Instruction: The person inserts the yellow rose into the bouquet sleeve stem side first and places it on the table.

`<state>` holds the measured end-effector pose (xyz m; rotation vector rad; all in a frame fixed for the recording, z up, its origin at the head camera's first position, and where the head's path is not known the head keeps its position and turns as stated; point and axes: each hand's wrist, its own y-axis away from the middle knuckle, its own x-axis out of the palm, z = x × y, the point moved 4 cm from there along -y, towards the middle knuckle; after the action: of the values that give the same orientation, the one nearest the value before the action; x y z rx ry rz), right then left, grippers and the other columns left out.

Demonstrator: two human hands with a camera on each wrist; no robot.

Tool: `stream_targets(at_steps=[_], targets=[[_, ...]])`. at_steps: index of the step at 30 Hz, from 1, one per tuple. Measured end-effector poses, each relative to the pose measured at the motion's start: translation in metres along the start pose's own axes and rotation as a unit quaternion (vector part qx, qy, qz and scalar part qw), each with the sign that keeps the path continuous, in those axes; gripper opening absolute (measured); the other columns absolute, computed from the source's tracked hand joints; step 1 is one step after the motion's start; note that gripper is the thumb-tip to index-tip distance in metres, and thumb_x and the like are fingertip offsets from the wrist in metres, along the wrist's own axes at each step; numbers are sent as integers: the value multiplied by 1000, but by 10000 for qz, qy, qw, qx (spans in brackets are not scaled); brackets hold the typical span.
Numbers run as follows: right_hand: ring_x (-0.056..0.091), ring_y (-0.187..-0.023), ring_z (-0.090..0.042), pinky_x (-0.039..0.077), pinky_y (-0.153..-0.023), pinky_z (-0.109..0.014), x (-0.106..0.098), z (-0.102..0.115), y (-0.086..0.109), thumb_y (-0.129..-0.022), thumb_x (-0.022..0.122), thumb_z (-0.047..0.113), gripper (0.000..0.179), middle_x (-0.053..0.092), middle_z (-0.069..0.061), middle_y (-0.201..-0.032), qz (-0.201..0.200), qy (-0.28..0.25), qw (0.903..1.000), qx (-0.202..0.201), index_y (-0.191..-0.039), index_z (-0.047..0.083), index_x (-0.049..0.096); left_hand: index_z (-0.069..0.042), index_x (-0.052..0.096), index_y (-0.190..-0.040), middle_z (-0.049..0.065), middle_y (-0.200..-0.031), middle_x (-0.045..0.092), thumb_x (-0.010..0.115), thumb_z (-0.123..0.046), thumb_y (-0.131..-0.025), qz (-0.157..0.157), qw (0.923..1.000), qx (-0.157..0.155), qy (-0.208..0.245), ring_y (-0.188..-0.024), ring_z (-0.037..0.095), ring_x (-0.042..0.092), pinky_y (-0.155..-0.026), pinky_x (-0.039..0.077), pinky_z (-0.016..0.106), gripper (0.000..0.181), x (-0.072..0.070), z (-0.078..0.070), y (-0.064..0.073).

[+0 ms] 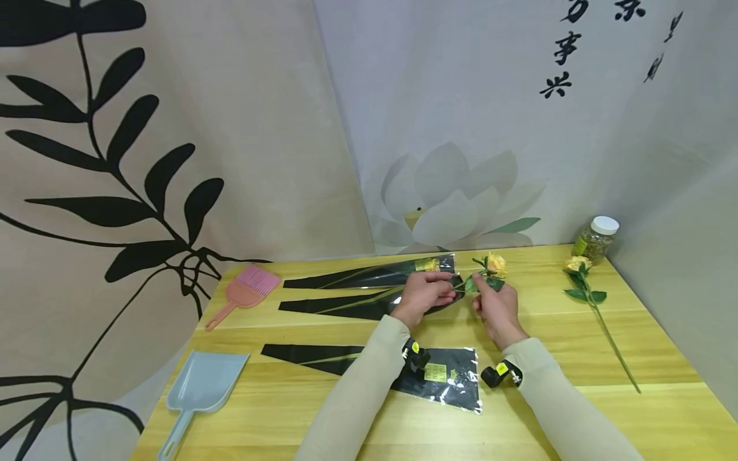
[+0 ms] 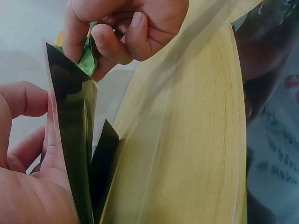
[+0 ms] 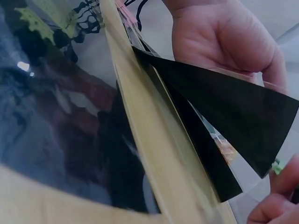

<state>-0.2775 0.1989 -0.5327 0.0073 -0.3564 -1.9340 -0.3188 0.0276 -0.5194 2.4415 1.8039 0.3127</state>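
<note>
My left hand (image 1: 425, 298) holds the wide mouth of a black and clear flower sleeve (image 1: 334, 307), its narrow end pointing left. The sleeve's mouth (image 2: 70, 116) gapes in the left wrist view, and its dark flap (image 3: 233, 112) stands up in the right wrist view. At the sleeve's mouth my right hand (image 1: 499, 312) pinches a yellow artificial rose (image 1: 496, 264) near its green leaves. The rose's stem runs left towards the sleeve; its far end is hidden by my left hand. In the right wrist view, my right hand (image 3: 278, 203) shows only at the lower right edge.
Behind lies a sleeve (image 1: 369, 275) with a yellow rose inside. A flat sleeve (image 1: 461, 378) lies in front, under my left forearm. Another yellow rose (image 1: 578, 264) and a white-lidded jar (image 1: 596, 238) are at right. A pink brush (image 1: 245, 292) and blue dustpan (image 1: 207, 381) are at left.
</note>
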Motion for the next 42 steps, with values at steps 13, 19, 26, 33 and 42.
stream_targets(at_steps=[13,19,26,33,42], targets=[[51,-42,-7,41,-40,-23,1,0,3,-101,73,41,33,54,7,-50,294,370,9989,41,-101,7,67,-11,80,-119,9,-101,80,71,-5,-97,-173,9998,-51,-87,-81,14,78,-77,67,30,25,1,-6,4],[48,-43,-6,41,-40,-23,3,-1,4,-102,72,36,38,60,9,-63,444,334,9984,-54,-121,3,69,-10,80,-119,8,-99,80,72,-4,-97,-261,9995,-67,-156,-81,15,78,-75,67,29,24,4,-7,3],[42,-38,-5,36,-37,-22,11,-7,5,-102,72,35,43,58,9,-59,557,400,9972,-291,-126,-1,70,-7,78,-123,10,-98,81,72,-5,-97,-265,9996,10,-115,-81,15,78,-76,67,29,27,7,-9,3],[39,-37,-5,34,-37,-22,17,-10,7,-103,71,35,43,62,7,-63,689,479,9962,-213,-125,-2,70,-8,80,-117,9,-96,81,72,-4,-96,-318,9995,-6,3,-77,12,77,-74,66,28,23,8,-10,1],[41,-39,-5,31,-37,-20,17,-13,4,-105,69,32,25,55,8,-56,1022,445,9937,123,-112,8,73,-2,76,-126,11,-98,81,69,-4,-98,-127,9999,26,39,-77,10,76,-74,66,26,29,6,-10,2]])
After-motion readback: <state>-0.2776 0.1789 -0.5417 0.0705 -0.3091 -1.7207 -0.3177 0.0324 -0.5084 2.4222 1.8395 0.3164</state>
